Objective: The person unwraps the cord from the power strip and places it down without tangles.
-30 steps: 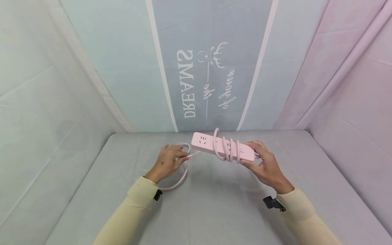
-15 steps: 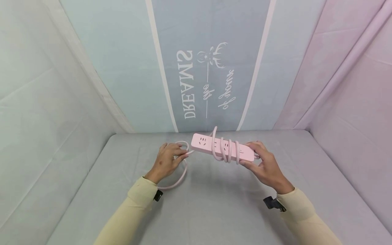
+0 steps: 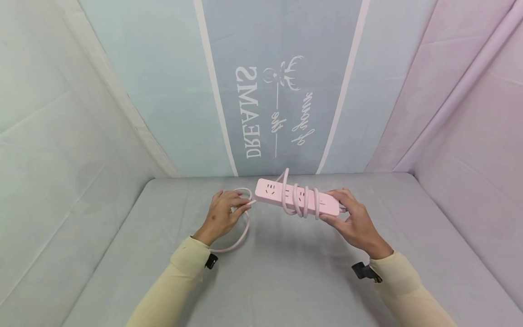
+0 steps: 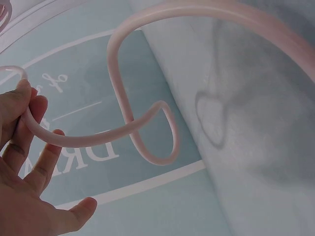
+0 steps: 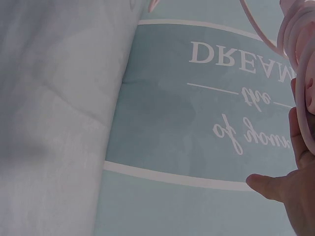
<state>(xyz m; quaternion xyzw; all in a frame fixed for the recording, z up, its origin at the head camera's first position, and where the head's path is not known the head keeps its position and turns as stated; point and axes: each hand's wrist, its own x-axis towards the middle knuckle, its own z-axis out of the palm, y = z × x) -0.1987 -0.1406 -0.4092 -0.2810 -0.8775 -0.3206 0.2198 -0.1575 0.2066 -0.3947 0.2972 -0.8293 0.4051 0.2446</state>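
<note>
A pink power strip (image 3: 269, 190) is held up over the grey surface, tilted with its left end slightly higher. Several turns of its pink cord (image 3: 305, 202) wrap around the middle and right part of it. My right hand (image 3: 353, 222) grips the strip's right end between thumb and fingers. To the left, my left hand (image 3: 222, 215) pinches the free cord between thumb and forefinger, its other fingers spread. From there the cord (image 4: 118, 73) hangs in a loose loop, seen large in the left wrist view. The plug end is out of sight.
A grey padded surface (image 3: 282, 281) lies under both hands. Behind it rises a fabric wall (image 3: 282, 41) with reversed lettering, and pale fabric walls (image 3: 61, 159) stand at both sides. Dark straps (image 3: 365, 271) sit on the wrists.
My left hand has shifted slightly left and up with the cord. The leftmost cord turn on the strip has moved slightly left, and its loop stands a little higher. The right hand stays in place.
</note>
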